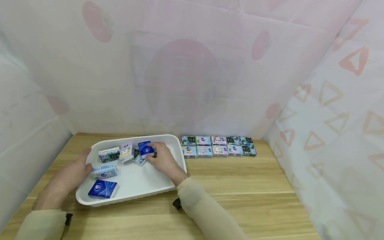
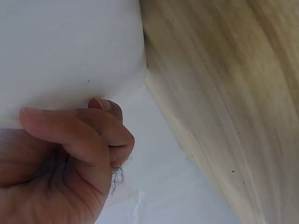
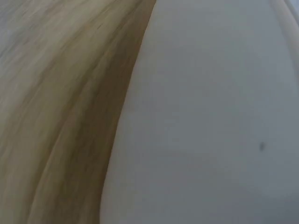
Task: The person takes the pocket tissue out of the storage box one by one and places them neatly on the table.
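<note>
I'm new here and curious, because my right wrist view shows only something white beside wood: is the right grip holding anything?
Observer: Yes. In the head view, the right grip pinches a dark blue packet.
Visitor: And what is the other one up to, out of my sight?
Observer: The left grip holds the white tray at its left side.
</note>
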Action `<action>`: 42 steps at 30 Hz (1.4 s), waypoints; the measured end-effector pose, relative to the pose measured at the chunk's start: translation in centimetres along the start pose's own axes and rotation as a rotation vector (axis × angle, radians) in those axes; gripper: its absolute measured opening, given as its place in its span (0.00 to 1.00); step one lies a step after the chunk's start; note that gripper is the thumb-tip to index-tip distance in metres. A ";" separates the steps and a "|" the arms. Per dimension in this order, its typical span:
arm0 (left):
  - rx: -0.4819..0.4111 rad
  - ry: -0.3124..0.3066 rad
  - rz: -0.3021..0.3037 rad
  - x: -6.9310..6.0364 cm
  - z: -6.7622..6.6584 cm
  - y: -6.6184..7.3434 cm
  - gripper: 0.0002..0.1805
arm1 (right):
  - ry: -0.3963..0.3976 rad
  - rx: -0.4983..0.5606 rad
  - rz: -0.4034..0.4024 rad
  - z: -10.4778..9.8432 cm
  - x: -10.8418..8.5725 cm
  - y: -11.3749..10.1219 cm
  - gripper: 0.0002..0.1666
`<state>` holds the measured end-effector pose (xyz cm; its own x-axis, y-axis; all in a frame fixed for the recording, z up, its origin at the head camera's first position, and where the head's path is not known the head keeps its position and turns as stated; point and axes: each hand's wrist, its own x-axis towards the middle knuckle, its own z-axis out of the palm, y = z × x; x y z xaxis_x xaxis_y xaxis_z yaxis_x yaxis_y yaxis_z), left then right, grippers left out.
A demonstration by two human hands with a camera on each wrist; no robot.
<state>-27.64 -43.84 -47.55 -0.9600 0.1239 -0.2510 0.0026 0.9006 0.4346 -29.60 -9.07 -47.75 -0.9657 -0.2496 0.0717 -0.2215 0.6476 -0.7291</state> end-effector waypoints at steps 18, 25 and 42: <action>-0.062 -0.041 -0.030 -0.1 0.1 0.2 0.46 | -0.038 -0.351 0.094 3.0 0.9 -1.8 0.37; -0.062 -0.046 -0.029 -0.2 0.1 0.3 0.46 | -0.005 -0.334 0.109 3.0 1.0 -1.8 0.31; -0.030 -0.031 -0.038 -0.1 0.2 0.5 0.45 | 0.011 -0.242 0.080 2.5 0.9 -1.4 0.27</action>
<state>-27.52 -43.31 -47.54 -0.9501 0.1028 -0.2944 -0.0429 0.8920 0.4500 -29.88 -11.97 -48.39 -0.9826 -0.1836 0.0284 -0.1689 0.8189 -0.5485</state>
